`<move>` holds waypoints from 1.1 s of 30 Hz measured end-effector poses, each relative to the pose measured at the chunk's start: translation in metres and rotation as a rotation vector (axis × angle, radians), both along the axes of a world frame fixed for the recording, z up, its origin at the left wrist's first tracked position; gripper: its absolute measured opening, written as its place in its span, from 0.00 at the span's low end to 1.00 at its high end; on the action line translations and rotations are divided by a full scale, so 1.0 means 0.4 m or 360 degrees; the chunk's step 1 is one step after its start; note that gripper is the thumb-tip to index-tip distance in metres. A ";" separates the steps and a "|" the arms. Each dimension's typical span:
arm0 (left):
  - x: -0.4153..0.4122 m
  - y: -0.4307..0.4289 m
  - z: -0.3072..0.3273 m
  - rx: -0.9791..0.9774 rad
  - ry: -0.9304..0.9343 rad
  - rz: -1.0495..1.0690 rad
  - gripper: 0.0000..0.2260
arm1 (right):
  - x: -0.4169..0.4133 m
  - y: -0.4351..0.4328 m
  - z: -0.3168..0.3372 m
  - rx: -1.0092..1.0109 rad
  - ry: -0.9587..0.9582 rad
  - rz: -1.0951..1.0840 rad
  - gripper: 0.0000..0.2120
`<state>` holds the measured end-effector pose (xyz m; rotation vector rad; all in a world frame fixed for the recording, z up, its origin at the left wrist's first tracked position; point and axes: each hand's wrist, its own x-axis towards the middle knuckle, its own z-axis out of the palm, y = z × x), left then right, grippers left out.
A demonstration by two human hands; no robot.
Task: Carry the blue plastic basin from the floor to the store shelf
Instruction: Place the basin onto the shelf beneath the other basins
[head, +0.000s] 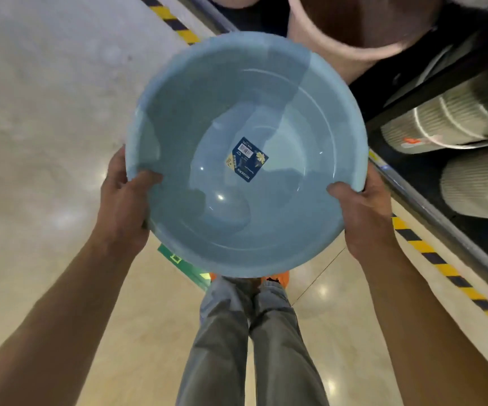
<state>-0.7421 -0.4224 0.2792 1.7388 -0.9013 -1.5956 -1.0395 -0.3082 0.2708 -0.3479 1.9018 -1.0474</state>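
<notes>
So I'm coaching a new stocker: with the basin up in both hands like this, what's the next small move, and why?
Probably swing the blue basin a little to the right, toward the shelf. The left hand and right hand already clamp opposite rims, it is off the floor, and the shelf sits beside its right edge.

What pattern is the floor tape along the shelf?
Yellow-and-black diagonal stripes on the floor tape, clearest in the head view.

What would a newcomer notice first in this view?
The big blue basin fills the centre, held off the floor by the left hand and right hand gripping its rim on opposite sides. A dark label sits inside it. The shelf with stacked ribbed tubs runs along the right.
</notes>
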 end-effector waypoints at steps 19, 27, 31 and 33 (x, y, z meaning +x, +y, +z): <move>-0.092 0.103 1.192 -0.0410 0.0313 -0.0020 0.16 | -0.100 0.107 1.238 -0.0566 0.0088 0.0136 0.18; 0.000 0.086 1.335 -0.0589 0.0407 -0.0032 0.14 | -0.030 0.081 1.400 -0.0725 0.0058 0.0217 0.19; 0.094 0.041 1.377 -0.0670 0.0449 -0.0123 0.15 | 0.053 0.031 1.434 -0.0769 0.0030 0.0180 0.17; 0.140 0.003 1.389 -0.0693 0.0466 -0.0106 0.15 | 0.104 -0.004 1.443 -0.0788 0.0022 0.0171 0.18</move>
